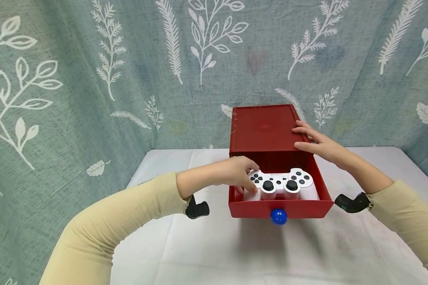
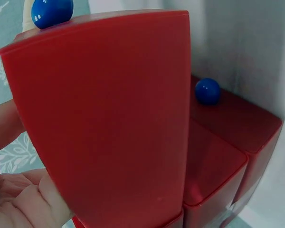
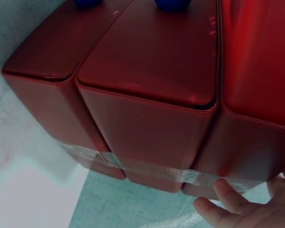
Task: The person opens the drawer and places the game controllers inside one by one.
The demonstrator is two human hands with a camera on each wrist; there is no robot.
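A red drawer unit [image 1: 264, 128] stands on the white table, its top drawer [image 1: 249, 209] pulled out towards me. Inside that drawer lies a white game controller [image 1: 278, 180] with black sticks and buttons. My left hand [image 1: 237, 173] reaches over the drawer's left side and grips the controller's left end, thumb on the near side. In the left wrist view the drawer's red wall [image 2: 104, 118] hides the fingertips. At the unit's upper right edge rests my right hand [image 1: 319, 145], fingers extended over the top and side. A blue round knob [image 1: 279, 217] sits on the drawer front.
Lower drawers [image 2: 216, 159] stay closed under the pulled-out one, with another blue knob [image 2: 207, 91] on one of them. Clear tape [image 3: 147, 168] runs along the unit's side. A leaf-patterned curtain [image 1: 185, 79] hangs behind the white table [image 1: 199, 245].
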